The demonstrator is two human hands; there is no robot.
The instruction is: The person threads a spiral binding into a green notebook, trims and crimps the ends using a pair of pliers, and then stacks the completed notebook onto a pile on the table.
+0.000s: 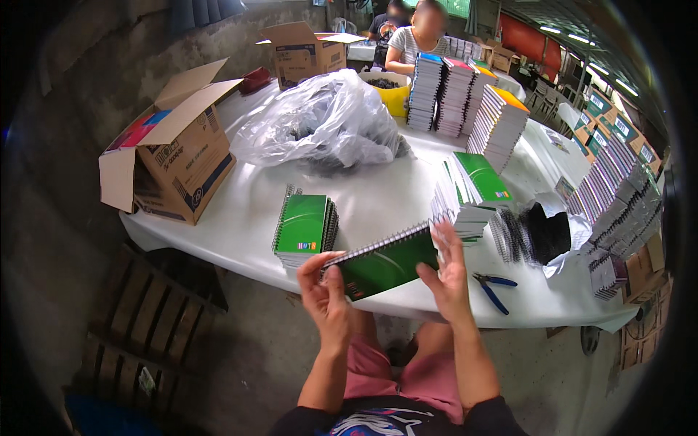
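Note:
A green spiral notebook [389,265] is held tilted above the front edge of the table, its wire binding along the upper side. My left hand [325,298] grips its left end, thumb on the cover. At the other end, my right hand [452,272] has its thumb against the cover and its fingers up by the end of the binding. Just behind lies a stack of green notebooks [304,221]. Farther right stands a taller pile of green-covered notebooks [483,178], some fanned out. Blue-handled pliers [496,291] rest near my right hand.
Black binding coils [542,232] lie on the right. A large plastic bag [320,123] fills the middle. Open cartons [185,163] stand at left and back. Tall notebook stacks [456,98] and a yellow tub [392,98] stand before a person [418,47] across the table.

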